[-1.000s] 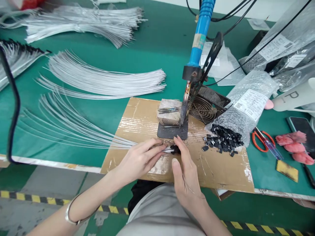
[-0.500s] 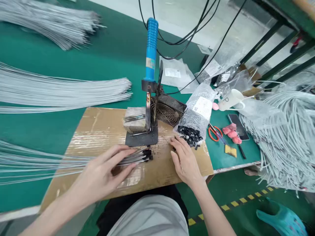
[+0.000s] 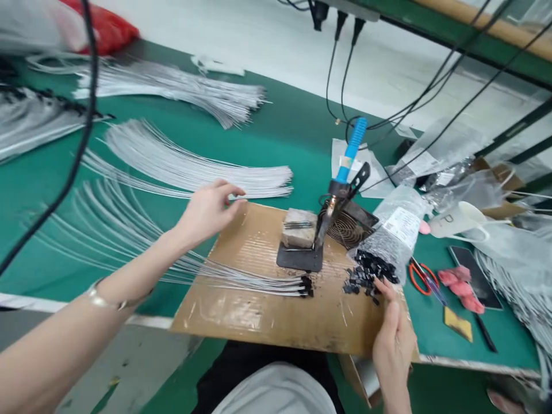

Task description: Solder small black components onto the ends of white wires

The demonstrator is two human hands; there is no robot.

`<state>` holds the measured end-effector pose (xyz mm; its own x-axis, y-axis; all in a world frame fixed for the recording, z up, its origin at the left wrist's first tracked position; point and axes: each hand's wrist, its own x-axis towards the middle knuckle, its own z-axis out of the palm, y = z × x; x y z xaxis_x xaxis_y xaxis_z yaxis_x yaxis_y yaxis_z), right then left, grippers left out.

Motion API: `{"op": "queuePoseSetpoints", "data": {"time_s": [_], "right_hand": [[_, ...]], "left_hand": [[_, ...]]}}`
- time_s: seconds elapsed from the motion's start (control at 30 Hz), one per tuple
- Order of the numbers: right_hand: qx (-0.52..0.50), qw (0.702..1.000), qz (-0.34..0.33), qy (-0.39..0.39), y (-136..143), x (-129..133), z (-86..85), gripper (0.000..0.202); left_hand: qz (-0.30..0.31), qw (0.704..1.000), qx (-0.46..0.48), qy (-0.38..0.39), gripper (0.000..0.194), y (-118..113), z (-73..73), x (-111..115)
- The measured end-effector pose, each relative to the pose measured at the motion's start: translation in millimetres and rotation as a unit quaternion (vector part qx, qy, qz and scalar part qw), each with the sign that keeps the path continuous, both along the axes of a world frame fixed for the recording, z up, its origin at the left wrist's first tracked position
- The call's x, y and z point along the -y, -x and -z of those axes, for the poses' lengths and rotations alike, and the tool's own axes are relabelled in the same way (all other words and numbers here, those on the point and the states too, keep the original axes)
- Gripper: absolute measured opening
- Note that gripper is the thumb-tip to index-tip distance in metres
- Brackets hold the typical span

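Observation:
My left hand (image 3: 212, 211) is at the front edge of a bundle of white wires (image 3: 202, 164), thumb and forefinger closing on a wire there. My right hand (image 3: 394, 330) is at the front of a pile of small black plastic pieces (image 3: 366, 273). Its fingers are stretched out and touch the pile's edge, and the thumb is apart. Between the hands, a row of white wires (image 3: 254, 280) with black ends (image 3: 307, 285) lies on the cardboard sheet (image 3: 241, 316). Behind them a blue-handled soldering iron (image 3: 351, 150) stands upright in its stand, beside a grey block (image 3: 298, 228).
Right of the cardboard are a plastic bag (image 3: 399, 227), orange-handled scissors (image 3: 425, 279), pink lumps (image 3: 461, 287), a phone (image 3: 476, 276) and a white cup (image 3: 459, 221). A small round fan (image 3: 345, 229) sits behind the iron. A black cable (image 3: 84, 126) hangs at left.
My left hand has let go of the black-ended wires and moved up to the loose wire bundle. My right hand has shifted to the near side of the black pieces. The view has turned left.

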<state>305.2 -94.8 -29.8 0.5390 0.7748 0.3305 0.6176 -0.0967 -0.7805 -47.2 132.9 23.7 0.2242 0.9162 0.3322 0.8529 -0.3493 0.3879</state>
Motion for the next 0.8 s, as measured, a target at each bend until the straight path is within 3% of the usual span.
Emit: {"op": "queuePoseSetpoints", "data": {"time_s": [0.17,0.33,0.53,0.8], "right_hand": [[-0.072,0.994,0.06,-0.056,-4,0,5.3,0.061],[-0.164,0.978,0.097,-0.089,-6,-3,10.8,0.058],[-0.202,0.969,0.085,-0.114,-7,-7,10.0,0.052],[-0.158,0.986,-0.018,-0.049,-22,-7,14.7,0.056]], "left_hand": [[0.074,0.996,-0.027,0.032,0.023,0,32.1,-60],[0.101,0.995,0.002,0.013,0.023,-7,51.0,-76],[0.073,0.993,0.095,0.005,0.024,1,41.0,-71],[0.054,0.974,0.21,0.064,0.038,3,30.9,-71]]}}
